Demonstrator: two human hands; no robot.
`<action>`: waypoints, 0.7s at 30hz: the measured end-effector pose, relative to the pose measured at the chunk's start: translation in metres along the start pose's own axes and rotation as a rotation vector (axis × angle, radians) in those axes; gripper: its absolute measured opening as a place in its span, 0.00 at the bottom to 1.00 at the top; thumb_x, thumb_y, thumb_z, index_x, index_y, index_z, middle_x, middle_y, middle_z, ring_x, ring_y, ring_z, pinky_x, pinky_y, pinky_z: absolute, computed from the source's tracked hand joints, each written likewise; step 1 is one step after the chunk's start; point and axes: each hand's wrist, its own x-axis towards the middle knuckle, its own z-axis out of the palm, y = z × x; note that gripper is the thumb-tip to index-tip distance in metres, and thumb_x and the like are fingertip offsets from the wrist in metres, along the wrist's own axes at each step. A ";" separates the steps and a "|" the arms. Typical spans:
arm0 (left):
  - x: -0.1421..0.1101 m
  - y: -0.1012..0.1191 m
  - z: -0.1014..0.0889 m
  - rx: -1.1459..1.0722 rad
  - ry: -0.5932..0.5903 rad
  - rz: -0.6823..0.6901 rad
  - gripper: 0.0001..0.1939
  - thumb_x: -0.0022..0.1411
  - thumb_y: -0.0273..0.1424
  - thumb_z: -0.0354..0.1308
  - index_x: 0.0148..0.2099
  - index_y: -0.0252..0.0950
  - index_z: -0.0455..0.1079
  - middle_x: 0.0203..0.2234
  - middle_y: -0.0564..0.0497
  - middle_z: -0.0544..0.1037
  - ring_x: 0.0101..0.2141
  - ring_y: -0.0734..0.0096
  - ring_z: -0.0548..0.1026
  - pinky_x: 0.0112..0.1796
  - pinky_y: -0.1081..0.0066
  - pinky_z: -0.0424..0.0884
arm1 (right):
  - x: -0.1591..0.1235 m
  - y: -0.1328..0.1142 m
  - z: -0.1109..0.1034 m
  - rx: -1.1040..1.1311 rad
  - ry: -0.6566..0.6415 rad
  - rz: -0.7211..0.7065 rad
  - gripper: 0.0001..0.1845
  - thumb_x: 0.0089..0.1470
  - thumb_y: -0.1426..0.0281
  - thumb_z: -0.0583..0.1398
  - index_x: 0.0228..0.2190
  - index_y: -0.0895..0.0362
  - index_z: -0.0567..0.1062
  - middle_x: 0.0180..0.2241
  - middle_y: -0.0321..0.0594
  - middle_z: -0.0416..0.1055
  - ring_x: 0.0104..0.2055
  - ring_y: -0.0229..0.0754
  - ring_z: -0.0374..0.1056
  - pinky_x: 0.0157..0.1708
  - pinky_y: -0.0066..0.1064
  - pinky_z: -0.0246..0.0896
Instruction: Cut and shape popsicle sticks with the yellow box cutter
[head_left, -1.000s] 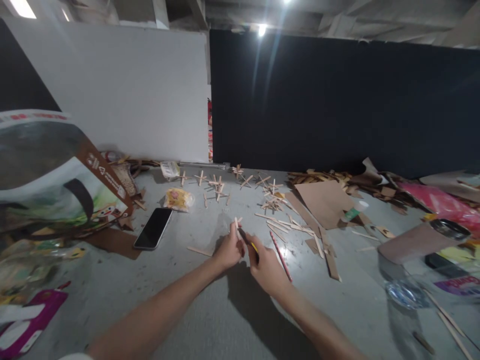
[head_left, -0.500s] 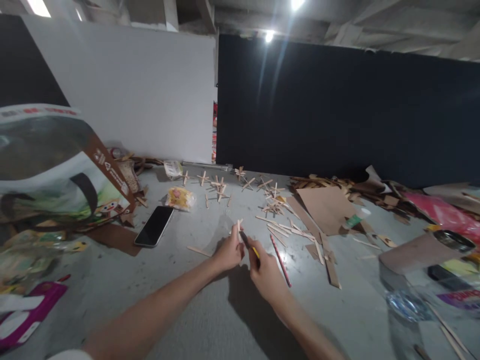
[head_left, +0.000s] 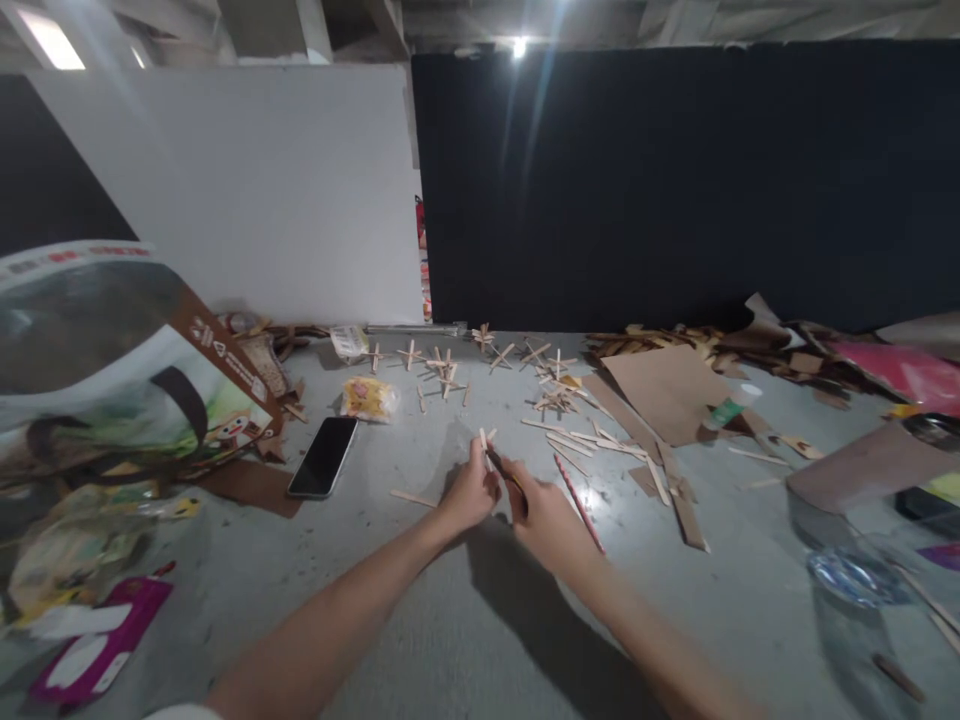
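Note:
Pinched in my left hand (head_left: 472,492) are pale wooden craft sticks (head_left: 484,440) that stick up past the fingertips and seem to cross. My right hand (head_left: 541,515) is wrapped round a dark and yellow utility knife (head_left: 504,466), its front end against the sticks. Both hands meet just above the grey table. Right of them lie a red patterned pencil (head_left: 579,503) and a spread of loose craft sticks (head_left: 592,440). Behind stand several small crossed-stick pieces (head_left: 448,375). One single stick (head_left: 414,498) lies by my left wrist.
To the left are a phone (head_left: 324,457), a yellow packet (head_left: 369,399), a large printed bag (head_left: 135,370) and a purple packet (head_left: 105,640). Cardboard (head_left: 660,393), a glue stick (head_left: 735,408), a brownish cylinder (head_left: 862,468) and a clear bottle (head_left: 855,580) occupy the right. Panels rise behind.
The camera view has shifted a little, so the table things sit slightly to the right. My hands stay together, and the knife remains against the sticks at a slightly different angle.

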 end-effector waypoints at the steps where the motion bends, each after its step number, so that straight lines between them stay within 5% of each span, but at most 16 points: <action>1: 0.000 0.000 0.000 0.000 0.001 -0.002 0.25 0.62 0.25 0.60 0.59 0.40 0.59 0.21 0.64 0.65 0.22 0.72 0.66 0.27 0.74 0.56 | 0.002 0.002 -0.001 0.018 0.005 -0.009 0.22 0.67 0.74 0.53 0.58 0.55 0.76 0.33 0.45 0.83 0.28 0.46 0.77 0.28 0.30 0.57; 5: 0.000 0.002 0.001 -0.003 -0.005 -0.012 0.26 0.64 0.26 0.59 0.62 0.38 0.59 0.21 0.63 0.67 0.21 0.72 0.67 0.26 0.74 0.57 | 0.014 0.009 -0.014 0.096 0.010 -0.045 0.17 0.67 0.72 0.54 0.48 0.53 0.81 0.31 0.40 0.82 0.30 0.44 0.77 0.34 0.30 0.64; 13: 0.005 0.002 -0.001 -0.041 0.013 -0.001 0.27 0.60 0.22 0.61 0.60 0.39 0.62 0.23 0.61 0.70 0.23 0.72 0.68 0.27 0.75 0.59 | -0.008 -0.003 0.020 0.016 0.083 0.045 0.26 0.66 0.74 0.53 0.61 0.57 0.75 0.40 0.52 0.84 0.34 0.49 0.80 0.31 0.31 0.64; 18: 0.004 0.000 0.001 -0.072 -0.009 -0.028 0.26 0.63 0.24 0.59 0.62 0.39 0.60 0.20 0.63 0.68 0.20 0.73 0.67 0.25 0.75 0.58 | 0.023 0.002 -0.020 0.065 -0.015 -0.015 0.16 0.64 0.73 0.55 0.43 0.54 0.83 0.31 0.43 0.82 0.27 0.45 0.75 0.29 0.30 0.60; 21: 0.004 -0.001 0.001 -0.104 0.000 -0.039 0.26 0.65 0.25 0.59 0.62 0.40 0.59 0.20 0.64 0.68 0.19 0.73 0.65 0.25 0.75 0.57 | 0.027 0.004 -0.024 0.059 -0.025 -0.035 0.15 0.65 0.70 0.55 0.43 0.53 0.83 0.30 0.42 0.82 0.29 0.46 0.76 0.31 0.30 0.63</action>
